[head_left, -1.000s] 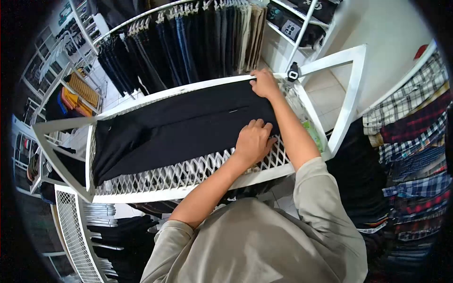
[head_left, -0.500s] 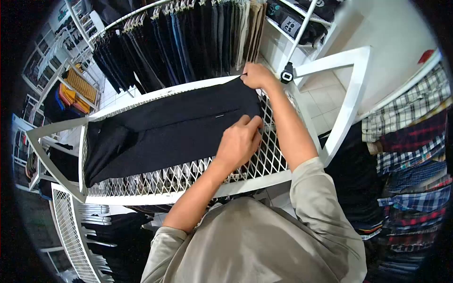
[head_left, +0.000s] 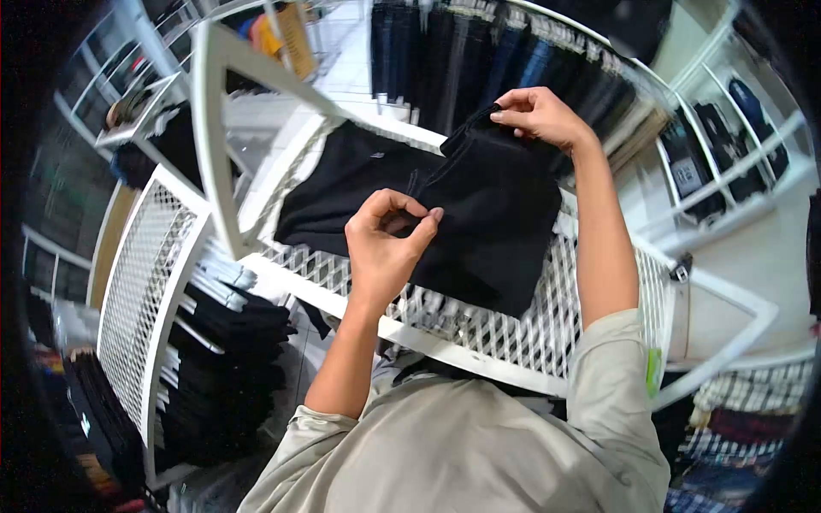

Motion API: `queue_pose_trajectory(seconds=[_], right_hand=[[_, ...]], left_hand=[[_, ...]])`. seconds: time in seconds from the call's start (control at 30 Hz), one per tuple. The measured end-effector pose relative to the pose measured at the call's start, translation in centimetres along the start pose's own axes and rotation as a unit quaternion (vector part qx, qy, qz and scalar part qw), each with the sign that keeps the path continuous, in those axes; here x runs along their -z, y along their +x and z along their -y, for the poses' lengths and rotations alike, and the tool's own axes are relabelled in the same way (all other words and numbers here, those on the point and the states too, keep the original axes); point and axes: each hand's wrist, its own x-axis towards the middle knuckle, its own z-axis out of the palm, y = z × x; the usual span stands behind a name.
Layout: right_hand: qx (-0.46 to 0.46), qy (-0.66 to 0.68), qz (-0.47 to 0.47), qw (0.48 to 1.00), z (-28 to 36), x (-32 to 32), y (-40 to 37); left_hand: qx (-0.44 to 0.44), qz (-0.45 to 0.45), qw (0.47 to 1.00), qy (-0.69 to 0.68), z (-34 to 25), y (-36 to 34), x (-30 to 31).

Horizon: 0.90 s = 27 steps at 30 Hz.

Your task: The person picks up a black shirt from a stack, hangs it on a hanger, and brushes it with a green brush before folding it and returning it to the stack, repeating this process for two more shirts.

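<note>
A black cloth garment lies on a white mesh rack top, one end turned back over the rest. On its left part a small pale label shows. My right hand pinches the far corner of the turned-back edge between thumb and fingers, holding it slightly raised. Nearer to me, my left hand has thumb and forefinger drawn together at the near end of that same edge. The cloth between the two hands forms a raised fold.
The white mesh rack has angled white end frames, and a dark watch sits at its right end. Hanging trousers line the far side. Black clothes on white hangers are at left, folded checked shirts at lower right.
Both hands have carried the garment's right end up and leftward, folding it back over the rest. The view has turned and shifted, so the rack sits at a different slant.
</note>
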Motion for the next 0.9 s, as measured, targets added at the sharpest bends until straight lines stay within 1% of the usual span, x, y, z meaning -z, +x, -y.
queue_pose_trajectory(seconds=[0.07, 0.1, 0.13, 0.2, 0.27, 0.3, 0.33, 0.37, 0.4, 0.47, 0.5, 0.53, 0.57, 0.6, 0.63, 0.67, 0.7, 0.73, 0.8, 0.83, 0.87, 0.9], right_hand=[[0.116, -0.036, -0.032, 0.992, 0.7, -3.8, 5.3], [0.105, -0.012, -0.058, 0.993, 2.3, -5.6, 6.8], [0.089, -0.031, -0.076, 0.993, 3.4, -7.3, 8.8], [0.074, -0.009, -0.084, 0.994, 4.8, -11.4, 12.3], [0.140, -0.038, -0.137, 0.980, 7.0, -14.7, 13.7], [0.132, -0.035, -0.131, 0.982, 7.8, -16.0, 14.2], [0.124, -0.033, -0.126, 0.984, 8.5, -17.1, 14.7], [0.147, -0.045, -0.135, 0.979, 8.4, -18.4, 15.7], [0.209, -0.052, -0.143, 0.966, 7.3, -19.8, 17.0], [0.194, -0.102, -0.158, 0.963, 6.7, -21.9, 17.4], [0.152, -0.150, -0.156, 0.965, 6.7, -22.8, 17.2], [0.128, -0.156, -0.145, 0.969, 5.9, -23.8, 17.4], [0.133, -0.149, -0.174, 0.964, 5.0, -24.7, 17.2], [0.137, -0.143, -0.202, 0.959, 4.7, -25.2, 16.8], [0.135, -0.147, -0.201, 0.959, 4.4, -25.2, 16.9], [0.128, -0.166, -0.228, 0.951, 4.1, -25.1, 17.0], [0.120, -0.183, -0.253, 0.942, 3.9, -25.0, 16.8], [0.112, -0.186, -0.251, 0.943, 3.6, -24.7, 16.4], [0.233, -0.205, -0.205, 0.928, 3.5, -23.2, 15.8], [0.260, -0.201, -0.202, 0.923, 3.7, -22.9, 15.6], [0.257, -0.203, -0.202, 0.923, 3.6, -22.8, 15.8], [0.238, -0.150, -0.166, 0.945, 3.8, -22.7, 16.0]], left_hand=[[0.058, -0.038, 0.996, -0.059, 1.0, 1.4, 3.2], [0.061, -0.054, 0.996, -0.041, 1.4, 1.9, 4.9], [0.065, -0.069, 0.995, -0.023, 2.0, 2.4, 6.6], [0.101, -0.110, 0.988, -0.027, 2.3, 3.1, 9.2], [0.105, -0.138, 0.985, -0.004, 3.4, 3.5, 11.5], [0.099, -0.149, 0.983, 0.034, 4.0, 3.6, 12.6], [0.099, -0.152, 0.983, 0.033, 4.2, 3.7, 13.3], [0.096, -0.161, 0.977, 0.098, 4.4, 3.6, 14.0], [0.093, -0.170, 0.967, 0.163, 4.5, 3.6, 14.5], [0.135, -0.148, 0.948, 0.249, 4.0, 3.3, 15.0], [0.115, -0.129, 0.940, 0.296, 4.8, 3.0, 15.3], [0.094, -0.109, 0.929, 0.341, 5.7, 2.7, 15.6], [0.120, -0.078, 0.917, 0.371, 6.0, 2.6, 15.8], [0.120, -0.077, 0.919, 0.367, 6.0, 2.3, 15.7], [0.099, -0.103, 0.906, 0.399, 5.9, 2.1, 15.6], [0.079, -0.128, 0.890, 0.431, 5.8, 1.8, 15.5], [0.080, -0.119, 0.882, 0.450, 6.1, 1.6, 15.5], [0.083, -0.112, 0.884, 0.447, 6.4, 1.2, 15.7], [0.069, -0.095, 0.876, 0.468, 7.1, 0.9, 16.1], [0.060, -0.096, 0.880, 0.460, 7.0, 1.0, 16.0], [0.060, -0.094, 0.882, 0.458, 7.2, 1.2, 16.1], [0.047, -0.088, 0.889, 0.448, 7.4, 1.5, 16.3]])
